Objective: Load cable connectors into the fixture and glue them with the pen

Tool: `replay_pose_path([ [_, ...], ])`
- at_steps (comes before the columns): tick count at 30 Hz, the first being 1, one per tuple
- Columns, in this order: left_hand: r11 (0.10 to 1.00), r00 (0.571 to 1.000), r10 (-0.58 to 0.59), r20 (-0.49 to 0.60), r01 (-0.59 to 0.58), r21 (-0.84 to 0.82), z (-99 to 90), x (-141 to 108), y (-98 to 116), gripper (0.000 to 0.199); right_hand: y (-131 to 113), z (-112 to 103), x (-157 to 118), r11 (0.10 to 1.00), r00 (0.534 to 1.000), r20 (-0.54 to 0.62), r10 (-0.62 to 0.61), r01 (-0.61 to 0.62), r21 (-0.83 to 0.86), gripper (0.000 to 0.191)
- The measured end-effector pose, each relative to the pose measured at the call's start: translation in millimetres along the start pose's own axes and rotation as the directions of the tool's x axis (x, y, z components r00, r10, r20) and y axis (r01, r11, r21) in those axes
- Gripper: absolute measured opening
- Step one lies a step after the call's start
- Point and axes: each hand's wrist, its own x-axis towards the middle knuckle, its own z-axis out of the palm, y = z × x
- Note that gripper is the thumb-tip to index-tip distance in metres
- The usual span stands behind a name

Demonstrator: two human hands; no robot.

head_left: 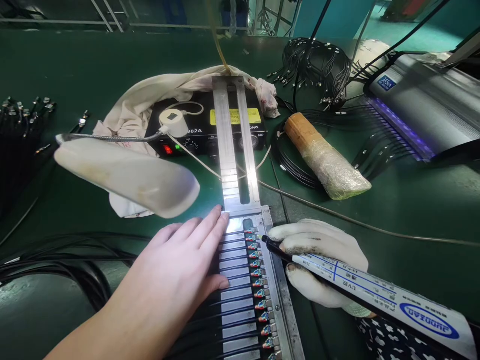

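My bare left hand lies with its fingers stretched out, fingertips at the left edge of a long metal fixture. Black cables cross this fixture side by side, their stripped ends showing coloured wires at small connectors along its right side. In a white glove, my right hand grips a UV glue syringe with a blue-and-white label. The syringe's black nozzle end points left, close to the upper connectors; whether its tip touches one I cannot tell. Light from a white lamp brightens the fixture's upper part.
Behind the fixture sits a black control box with a cloth around it. On the right are a wrapped wooden handle, coiled cables and a grey UV lamp unit glowing purple. More cables lie at left.
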Motion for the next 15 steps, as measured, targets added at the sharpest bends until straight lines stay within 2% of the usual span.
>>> replay_pose_path([
  [4, 1.0, 1.0, -0.01, -0.008, 0.01, 0.005, 0.0, 0.9, -1.0, 0.077, 0.9, -0.2, -1.1, 1.0, 1.0, 0.006, 0.009, -0.009, 0.012, 0.021],
  [8, 0.999, 1.0, 0.027, 0.006, -0.027, 0.027, -5.9, 3.8, -2.1, 0.087, 1.2, -0.5, -1.2, 1.0, 1.0, 0.007, 0.012, -0.012, 0.024, 0.023],
  [15, 0.998, 0.999, 0.046, 0.01, -0.047, 0.046, -9.9, 6.8, -0.3, 0.085, 1.8, 1.3, 0.6, 1.0, 1.0, -0.004, 0.012, -0.012, 0.01, 0.022],
])
